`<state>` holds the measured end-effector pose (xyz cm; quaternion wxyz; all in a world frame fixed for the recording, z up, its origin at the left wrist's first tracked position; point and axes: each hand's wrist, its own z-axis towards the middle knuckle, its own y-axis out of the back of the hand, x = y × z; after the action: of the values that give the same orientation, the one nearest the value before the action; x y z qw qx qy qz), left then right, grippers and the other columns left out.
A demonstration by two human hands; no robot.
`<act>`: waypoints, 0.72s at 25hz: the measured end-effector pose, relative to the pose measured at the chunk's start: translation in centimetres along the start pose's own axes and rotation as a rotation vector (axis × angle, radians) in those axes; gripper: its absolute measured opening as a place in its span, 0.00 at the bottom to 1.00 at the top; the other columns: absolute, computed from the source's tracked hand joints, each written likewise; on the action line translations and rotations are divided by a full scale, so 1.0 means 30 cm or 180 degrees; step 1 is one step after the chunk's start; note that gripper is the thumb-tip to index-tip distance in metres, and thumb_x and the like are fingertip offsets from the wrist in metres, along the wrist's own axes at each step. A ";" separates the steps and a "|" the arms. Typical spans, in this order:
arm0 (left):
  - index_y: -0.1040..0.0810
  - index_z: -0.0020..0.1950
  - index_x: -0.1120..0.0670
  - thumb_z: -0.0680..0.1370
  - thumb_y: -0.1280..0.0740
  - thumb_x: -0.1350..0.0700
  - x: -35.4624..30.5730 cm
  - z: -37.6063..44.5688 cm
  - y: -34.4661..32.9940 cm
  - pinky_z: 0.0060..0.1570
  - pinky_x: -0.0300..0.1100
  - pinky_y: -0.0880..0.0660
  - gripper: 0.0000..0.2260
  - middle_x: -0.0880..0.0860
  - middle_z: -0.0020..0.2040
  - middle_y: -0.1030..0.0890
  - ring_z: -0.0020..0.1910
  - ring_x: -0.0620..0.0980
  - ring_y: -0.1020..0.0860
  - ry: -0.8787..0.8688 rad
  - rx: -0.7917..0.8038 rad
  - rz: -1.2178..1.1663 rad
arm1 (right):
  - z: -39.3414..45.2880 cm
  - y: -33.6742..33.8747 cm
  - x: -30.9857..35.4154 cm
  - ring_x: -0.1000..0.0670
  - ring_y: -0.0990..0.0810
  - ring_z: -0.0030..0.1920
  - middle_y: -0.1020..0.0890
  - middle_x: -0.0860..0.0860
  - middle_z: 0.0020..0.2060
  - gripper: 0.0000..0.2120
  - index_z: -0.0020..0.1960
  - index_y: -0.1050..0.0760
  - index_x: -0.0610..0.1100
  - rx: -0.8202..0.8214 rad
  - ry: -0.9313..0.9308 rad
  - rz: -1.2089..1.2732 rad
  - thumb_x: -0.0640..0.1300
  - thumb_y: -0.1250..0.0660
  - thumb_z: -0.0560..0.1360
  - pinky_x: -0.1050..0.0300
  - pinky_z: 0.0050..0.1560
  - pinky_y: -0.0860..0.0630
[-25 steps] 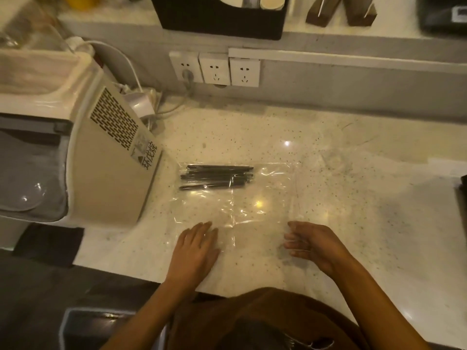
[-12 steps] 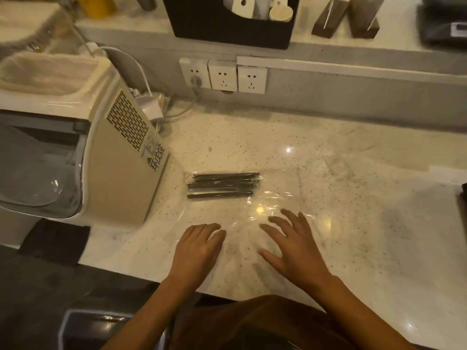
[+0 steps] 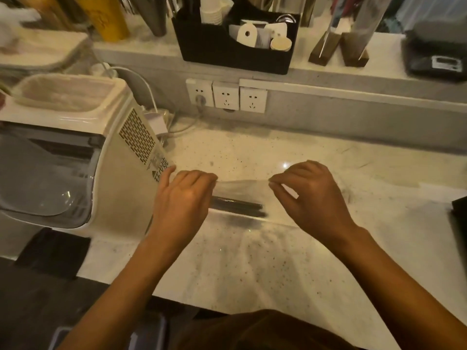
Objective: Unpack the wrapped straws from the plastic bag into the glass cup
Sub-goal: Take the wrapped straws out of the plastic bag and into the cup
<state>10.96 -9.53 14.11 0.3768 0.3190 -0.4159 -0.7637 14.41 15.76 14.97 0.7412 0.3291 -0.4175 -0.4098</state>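
- far edge of the plastic bag (image 3: 241, 188) is pinched by left hand (image 3: 185, 198) and right hand (image 3: 312, 195), fingers curled
- dark straws (image 3: 237, 206) are seen inside, on the counter (image 3: 278, 261) mid-way between its edges

Single head-worn wide-angle view, looking forward-down, close over countertop (image 3: 278, 147); wall sockets (image 3: 226, 96) beyond.

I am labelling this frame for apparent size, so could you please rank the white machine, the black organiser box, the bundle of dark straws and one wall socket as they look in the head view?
1. white machine
2. black organiser box
3. bundle of dark straws, partly hidden by the left hand
4. wall socket

The machine sits nearer the camera, which inflates it.
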 end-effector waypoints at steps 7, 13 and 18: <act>0.16 0.53 0.50 0.80 0.32 0.57 0.014 0.035 -0.033 0.68 0.61 0.35 0.06 0.50 0.48 0.14 0.48 0.55 0.17 0.0323 0.0705 -0.0005 | -0.006 0.028 -0.033 0.49 0.16 0.45 0.12 0.53 0.43 0.07 0.50 0.14 0.51 0.0912 -0.0337 -0.0170 0.49 0.31 0.78 0.49 0.53 0.22; 0.16 0.53 0.50 0.81 0.33 0.55 -0.017 0.065 -0.067 0.69 0.59 0.39 0.06 0.49 0.48 0.14 0.50 0.54 0.17 0.0215 0.0810 -0.0099 | 0.017 0.056 -0.027 0.50 0.18 0.52 0.13 0.55 0.49 0.14 0.60 0.18 0.52 0.1078 -0.0543 -0.0214 0.55 0.32 0.77 0.52 0.56 0.23; 0.17 0.56 0.49 0.81 0.33 0.54 -0.024 0.088 -0.054 0.71 0.61 0.40 0.07 0.49 0.54 0.15 0.56 0.53 0.19 0.0281 0.0683 -0.0193 | 0.072 -0.022 0.018 0.49 0.17 0.44 0.12 0.54 0.43 0.10 0.53 0.15 0.52 0.1199 -0.0252 -0.0046 0.51 0.34 0.79 0.49 0.53 0.22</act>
<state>8.70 -7.29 14.01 0.3352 0.4033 -0.4684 -0.7111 12.44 14.67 15.56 0.6465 0.4486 -0.5134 -0.3423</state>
